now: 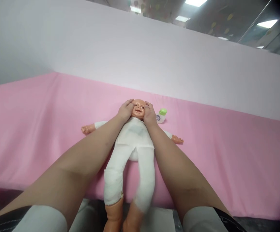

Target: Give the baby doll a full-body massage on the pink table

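Observation:
A baby doll (135,133) with a white cloth body and plastic head, hands and feet lies on its back, its legs toward me. My left hand (126,110) cups one side of the doll's head, and my right hand (150,113) cups the other, thumbs on its cheeks. Both sets of fingers curve around the head and are partly hidden behind it. The doll's arms stretch out to either side, passing behind my forearms. Just right of my right hand is a small white bottle (160,118) with a green cap, apart from my fingers.
A pink cloth (215,154) covers the table under the doll, whose feet hang past the near edge. Behind the table rises a white wall (130,51), with a glass pane (159,13) reflecting ceiling lights above it.

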Demonstrator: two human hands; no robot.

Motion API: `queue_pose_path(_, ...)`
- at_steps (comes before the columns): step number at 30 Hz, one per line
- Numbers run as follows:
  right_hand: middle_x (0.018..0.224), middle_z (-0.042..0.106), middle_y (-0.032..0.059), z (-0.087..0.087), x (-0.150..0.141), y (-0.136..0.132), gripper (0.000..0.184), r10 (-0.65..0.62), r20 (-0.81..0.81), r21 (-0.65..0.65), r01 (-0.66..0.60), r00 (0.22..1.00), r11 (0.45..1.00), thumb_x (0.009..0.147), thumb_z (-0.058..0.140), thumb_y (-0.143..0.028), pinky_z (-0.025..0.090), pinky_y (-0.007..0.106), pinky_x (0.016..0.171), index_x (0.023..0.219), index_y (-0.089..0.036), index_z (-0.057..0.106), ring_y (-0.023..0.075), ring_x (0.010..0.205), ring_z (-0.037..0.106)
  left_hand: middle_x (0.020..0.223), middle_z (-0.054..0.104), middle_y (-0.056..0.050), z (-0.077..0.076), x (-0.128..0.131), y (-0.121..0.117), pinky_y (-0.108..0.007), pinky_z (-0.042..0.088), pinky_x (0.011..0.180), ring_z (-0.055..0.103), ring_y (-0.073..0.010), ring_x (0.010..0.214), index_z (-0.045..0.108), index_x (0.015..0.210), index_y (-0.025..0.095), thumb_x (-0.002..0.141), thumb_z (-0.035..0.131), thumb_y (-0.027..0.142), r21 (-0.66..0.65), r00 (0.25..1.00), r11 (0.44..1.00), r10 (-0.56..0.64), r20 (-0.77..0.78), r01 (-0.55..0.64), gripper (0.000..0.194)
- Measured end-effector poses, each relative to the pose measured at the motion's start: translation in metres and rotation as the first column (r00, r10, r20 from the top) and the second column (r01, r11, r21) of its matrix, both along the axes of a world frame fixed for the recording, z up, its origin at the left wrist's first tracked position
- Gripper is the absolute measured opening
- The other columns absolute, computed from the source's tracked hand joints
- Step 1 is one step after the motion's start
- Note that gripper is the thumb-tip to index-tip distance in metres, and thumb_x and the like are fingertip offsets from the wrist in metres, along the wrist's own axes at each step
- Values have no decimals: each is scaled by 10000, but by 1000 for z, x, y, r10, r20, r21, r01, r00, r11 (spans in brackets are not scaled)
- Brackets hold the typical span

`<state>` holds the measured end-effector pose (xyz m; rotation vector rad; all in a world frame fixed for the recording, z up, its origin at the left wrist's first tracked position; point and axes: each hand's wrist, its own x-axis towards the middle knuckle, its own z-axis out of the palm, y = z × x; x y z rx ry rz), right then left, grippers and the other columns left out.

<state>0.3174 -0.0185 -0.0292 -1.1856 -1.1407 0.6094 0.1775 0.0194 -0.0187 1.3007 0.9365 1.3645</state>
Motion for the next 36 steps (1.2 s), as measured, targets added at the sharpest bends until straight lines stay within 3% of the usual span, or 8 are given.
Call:
queue_pose_path(4,1283,681,45,0,-3,-11,409,-195,298,-8,207,934,978,1030,339,-440,461,377,1060,1312,-273,582,217,1199,620,1279,711,-87,5,-8,-11,-408,413,1140,585,-285,1291,718,1168,219,884,606,370,144,979,985,114,-168,-90,340)
queue_pose_path(7,1101,718,93,3,-7,-20,438,-270,433,-2,300,860,954,1056,257,-438,482,396,952,1221,-237,609,258,1034,660,1247,722,-95,10,-13,-21,-414,358,1171,565,-308,1303,735,1071,240,939,560,410,221,942,968,178,-283,-116,277)
queue_pose_path(11,930,699,104,5,-10,-34,430,-249,502,16,278,828,960,1061,287,-461,463,394,901,1101,-205,629,274,917,648,1151,732,-139,15,-19,-35,-466,352,1151,594,-351,1235,720,986,235,999,462,463,279,875,952,239,-421,-126,345)
queue_pose_path(14,930,706,98,4,-7,-43,434,-201,547,22,226,813,974,1062,310,-486,462,378,889,1091,-208,642,268,914,649,1188,722,-147,15,-26,-47,-463,370,1125,603,-355,1225,710,1052,232,1010,440,489,312,833,945,250,-493,-99,375)
queue_pose_path(18,1037,739,98,6,2,-50,458,-116,568,-4,143,815,990,1031,391,-570,489,388,883,1199,-232,649,270,954,674,1236,721,-131,14,-37,-56,-427,414,1074,617,-350,1220,686,1194,244,990,482,524,334,802,942,221,-555,-29,402)
queue_pose_path(24,1172,741,87,12,7,-51,743,44,460,-101,3,887,995,759,769,-668,533,422,924,1356,-257,607,255,961,701,1258,707,-157,21,-48,-56,-426,484,920,653,-379,1119,622,1300,217,893,606,580,313,668,943,160,-727,115,546)
queue_pose_path(31,1086,760,73,9,5,-46,661,13,382,-96,26,924,995,714,804,-651,552,439,899,1234,-265,674,252,912,703,1185,742,-116,13,-44,-52,-411,487,906,674,-352,1047,681,1214,258,858,656,591,286,784,956,130,-607,64,489)
queue_pose_path(36,1091,766,67,9,3,-45,604,5,401,-79,29,916,996,758,773,-644,554,437,919,1229,-275,690,258,934,721,1175,736,-138,7,-41,-54,-398,494,861,680,-336,1035,649,1262,232,906,576,630,297,727,955,195,-659,13,540)
